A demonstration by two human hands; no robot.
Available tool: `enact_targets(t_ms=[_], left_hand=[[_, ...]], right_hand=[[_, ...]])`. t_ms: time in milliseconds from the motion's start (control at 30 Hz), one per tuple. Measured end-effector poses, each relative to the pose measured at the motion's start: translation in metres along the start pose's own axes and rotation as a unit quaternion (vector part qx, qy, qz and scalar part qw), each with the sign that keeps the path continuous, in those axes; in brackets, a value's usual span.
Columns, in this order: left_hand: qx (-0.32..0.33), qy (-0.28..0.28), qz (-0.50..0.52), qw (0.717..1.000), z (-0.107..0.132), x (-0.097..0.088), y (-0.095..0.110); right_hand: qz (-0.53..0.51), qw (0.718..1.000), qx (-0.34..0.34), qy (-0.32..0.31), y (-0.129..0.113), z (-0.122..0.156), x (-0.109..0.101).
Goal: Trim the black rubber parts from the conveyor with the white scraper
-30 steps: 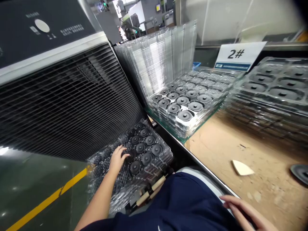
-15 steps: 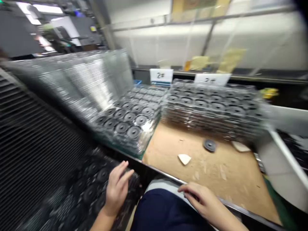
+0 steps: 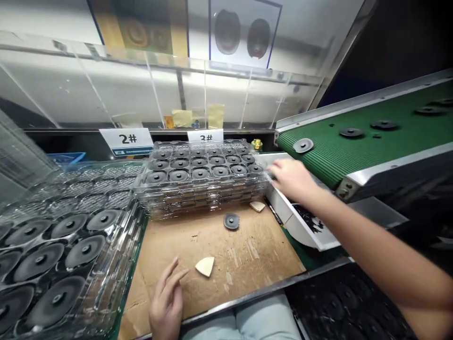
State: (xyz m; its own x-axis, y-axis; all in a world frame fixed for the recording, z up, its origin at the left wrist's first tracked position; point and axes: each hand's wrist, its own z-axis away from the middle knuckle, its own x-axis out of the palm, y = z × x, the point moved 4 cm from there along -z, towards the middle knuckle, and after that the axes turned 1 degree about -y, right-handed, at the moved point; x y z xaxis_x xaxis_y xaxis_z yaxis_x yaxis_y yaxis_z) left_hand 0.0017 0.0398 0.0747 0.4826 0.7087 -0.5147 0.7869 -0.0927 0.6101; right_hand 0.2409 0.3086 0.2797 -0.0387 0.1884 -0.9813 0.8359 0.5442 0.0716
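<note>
My left hand [image 3: 166,302] rests open on the brown cardboard work surface [image 3: 247,255], fingers stretched, just left of a pale wedge-shaped piece [image 3: 205,266]. My right hand [image 3: 292,178] reaches out to the right end of the middle stack of clear trays [image 3: 201,182] filled with black round discs; its fingers are blurred and partly hidden. A single loose black disc [image 3: 231,220] lies on the cardboard in front of that stack. A second pale wedge [image 3: 257,206] lies near the stack's right corner.
A larger stack of clear trays with black discs [image 3: 67,245] stands at the left. A green conveyor belt [image 3: 371,137] carrying black discs slopes down at the right into a white chute [image 3: 300,222]. Signs "2#" [image 3: 126,140] and "3#" stand behind.
The view has swung right from the lower tray beside the machine to the bench. My left hand came up onto the cardboard; my right hand left the bench edge and reached to the middle tray stack.
</note>
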Motion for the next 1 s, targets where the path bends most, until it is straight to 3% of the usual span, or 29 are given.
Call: enact_targets(t_ms=[67, 133, 233, 300, 433, 500, 567, 600, 633, 700, 767, 800, 867, 1000], left_hand=[[-0.113, -0.006, 0.026, 0.993, 0.011, 0.003, -0.015], [-0.186, 0.001, 0.042, 0.982, 0.016, 0.004, -0.024], [-0.217, -0.009, 0.051, 0.975, 0.013, 0.005, -0.026], [-0.205, -0.024, 0.058, 0.977, 0.010, 0.006, -0.024], [-0.206, -0.044, 0.081, 0.974, 0.006, 0.009, -0.021], [-0.250, -0.047, 0.103, 0.962, 0.005, 0.008, -0.018], [-0.290, -0.034, 0.126, 0.948, 0.003, 0.007, -0.009], [-0.279, -0.031, 0.136, 0.950, 0.000, 0.007, -0.001], [-0.229, -0.045, 0.147, 0.961, -0.004, 0.009, 0.011], [-0.017, -0.116, 0.174, 0.978, -0.012, 0.015, 0.046], [0.195, -0.142, 0.171, 0.955, -0.012, 0.020, 0.077], [0.251, -0.154, 0.155, 0.943, -0.011, 0.022, 0.086], [0.282, -0.169, 0.134, 0.935, -0.014, 0.026, 0.094], [0.263, -0.220, 0.151, 0.927, -0.022, 0.024, 0.092]], right_hand=[[0.030, 0.994, 0.090, 0.049, 0.037, -0.035, -0.006], [0.043, 0.984, 0.157, 0.078, 0.071, -0.059, -0.008], [0.035, 0.977, 0.192, 0.082, 0.104, -0.072, -0.004], [0.020, 0.979, 0.186, 0.083, 0.110, -0.069, -0.002], [-0.041, 0.988, 0.129, 0.074, 0.084, -0.041, 0.005], [-0.099, 0.993, 0.069, 0.016, 0.054, -0.016, 0.017], [-0.181, 0.980, -0.015, -0.084, 0.014, 0.018, 0.037], [-0.238, 0.958, -0.061, -0.146, -0.009, 0.038, 0.049], [-0.360, 0.897, -0.092, -0.239, -0.033, 0.059, 0.063], [-0.525, 0.769, -0.098, -0.352, -0.075, 0.098, 0.088], [-0.618, 0.682, -0.059, -0.387, -0.106, 0.126, 0.109], [-0.645, 0.655, -0.038, -0.391, -0.118, 0.136, 0.117], [-0.684, 0.620, 0.004, -0.384, -0.136, 0.149, 0.128], [-0.706, 0.607, 0.070, -0.357, -0.153, 0.155, 0.129]])
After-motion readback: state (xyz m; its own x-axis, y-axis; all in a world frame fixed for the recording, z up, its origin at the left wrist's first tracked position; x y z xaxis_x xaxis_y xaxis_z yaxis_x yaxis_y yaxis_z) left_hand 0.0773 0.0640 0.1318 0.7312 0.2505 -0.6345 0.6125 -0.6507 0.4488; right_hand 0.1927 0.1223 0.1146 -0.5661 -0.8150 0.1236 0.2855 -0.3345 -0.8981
